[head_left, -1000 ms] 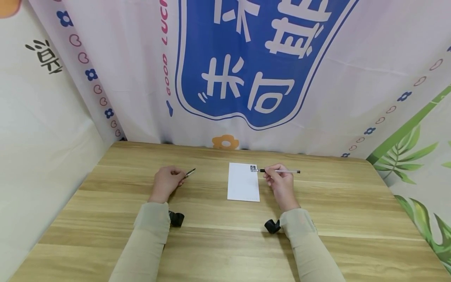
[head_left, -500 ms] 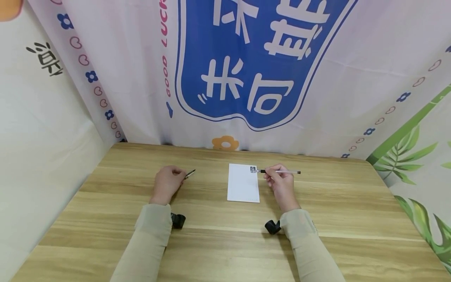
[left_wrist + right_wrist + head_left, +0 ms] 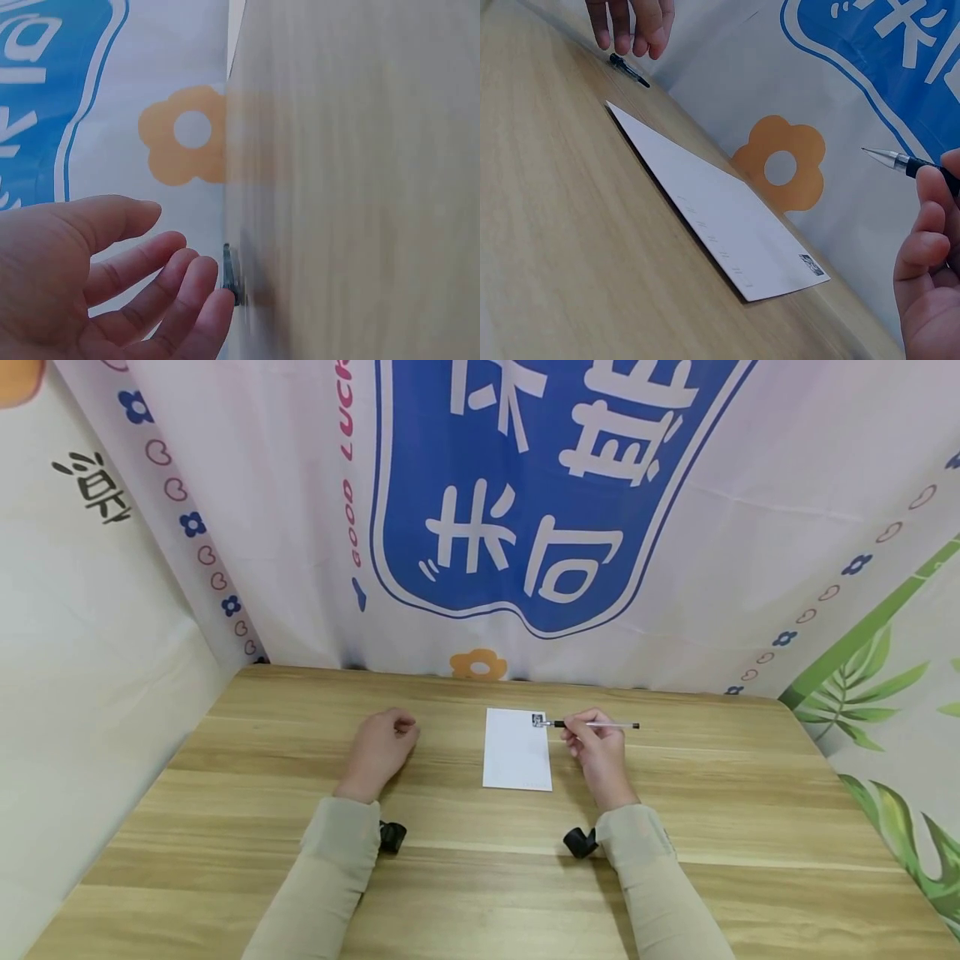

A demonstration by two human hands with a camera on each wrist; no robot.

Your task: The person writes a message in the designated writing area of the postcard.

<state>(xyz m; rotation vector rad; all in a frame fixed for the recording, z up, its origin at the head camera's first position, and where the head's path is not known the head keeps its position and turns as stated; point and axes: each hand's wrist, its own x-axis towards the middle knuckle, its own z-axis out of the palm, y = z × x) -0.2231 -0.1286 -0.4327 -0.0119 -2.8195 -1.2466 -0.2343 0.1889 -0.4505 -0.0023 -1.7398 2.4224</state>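
My right hand (image 3: pixel 600 754) pinches a gel pen (image 3: pixel 617 725) with a see-through barrel and dark grip. Its bare metal tip points left, over the corner of a white card (image 3: pixel 516 756) in the head view. In the right wrist view the card (image 3: pixel 697 210) lies flat, a small dark printed square at one corner. My left hand (image 3: pixel 381 747) hovers left of the card, fingers loosely curled around nothing. Just below those fingertips a dark pen cap (image 3: pixel 630 70) with a clip lies on the table; the hand hides it in the head view.
The wooden table (image 3: pixel 465 893) ends at a hanging printed cloth (image 3: pixel 300 527) along its back edge. A black wrist camera (image 3: pixel 392 837) sticks out at the left cuff, another black wrist camera (image 3: pixel 580 842) at the right cuff.
My left hand let go of the dark pen cap and shifted right and slightly up, over where it lies. The right hand and its pen have stayed put.
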